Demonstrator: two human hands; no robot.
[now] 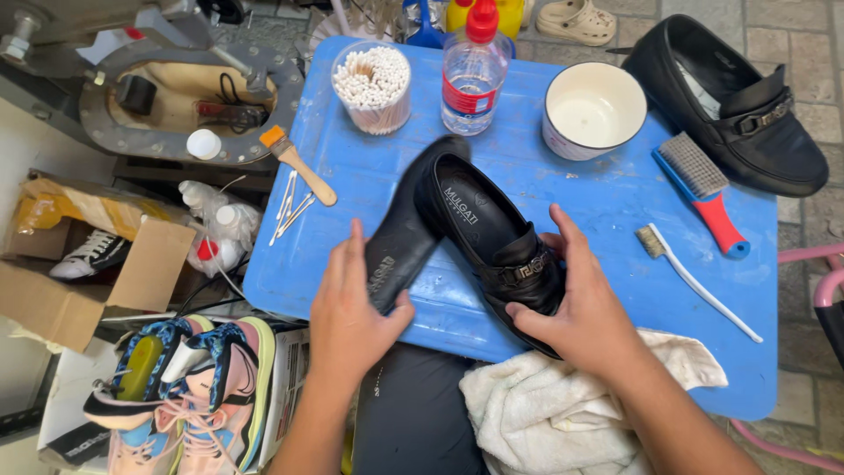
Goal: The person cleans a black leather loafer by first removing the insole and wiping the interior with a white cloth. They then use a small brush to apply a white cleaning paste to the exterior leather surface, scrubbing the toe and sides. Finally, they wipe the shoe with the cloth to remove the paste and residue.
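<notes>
A black loafer with a metal buckle lies on the blue table, toe toward me. My right hand grips its front over the buckle. My left hand holds a black insole that stands partly out of the shoe's heel opening, tilted up to the far side. A cream towel lies bunched at the near table edge under my right wrist.
On the table: a jar of cotton swabs, a water bottle, a white bowl, a second black loafer, a red-handled brush, a toothbrush, a small paintbrush. Sneakers and a cardboard box sit left.
</notes>
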